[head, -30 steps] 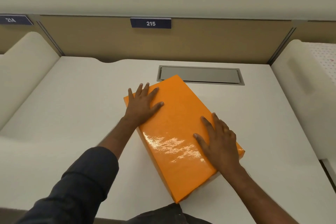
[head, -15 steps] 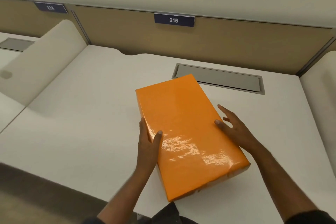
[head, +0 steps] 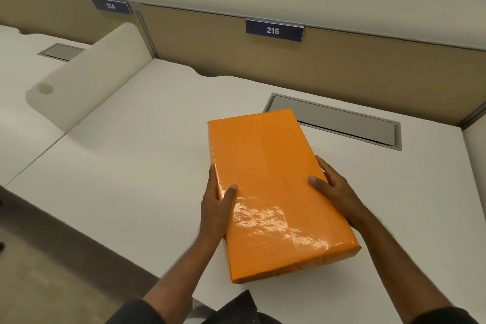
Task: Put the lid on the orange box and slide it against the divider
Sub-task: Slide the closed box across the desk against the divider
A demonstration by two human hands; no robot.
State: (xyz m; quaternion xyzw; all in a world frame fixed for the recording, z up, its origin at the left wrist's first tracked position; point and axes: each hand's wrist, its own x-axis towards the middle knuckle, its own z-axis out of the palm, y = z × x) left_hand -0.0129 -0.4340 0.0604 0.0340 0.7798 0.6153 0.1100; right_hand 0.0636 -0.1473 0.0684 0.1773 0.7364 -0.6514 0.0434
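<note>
White desk (head: 136,155), bay 215, with the cream divider (head: 86,81) standing well off to the left. Lidded orange box (head: 273,189) resting right of centre, long axis running away and slightly leftward, a wide bare stretch between its left side and the divider. Left hand (head: 214,208) and right hand (head: 334,189) clasping the long sides, thumbs on top; likely push leftward, right hand driving.

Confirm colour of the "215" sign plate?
Dark navy sign plate with white numerals; head view shows it.
</note>
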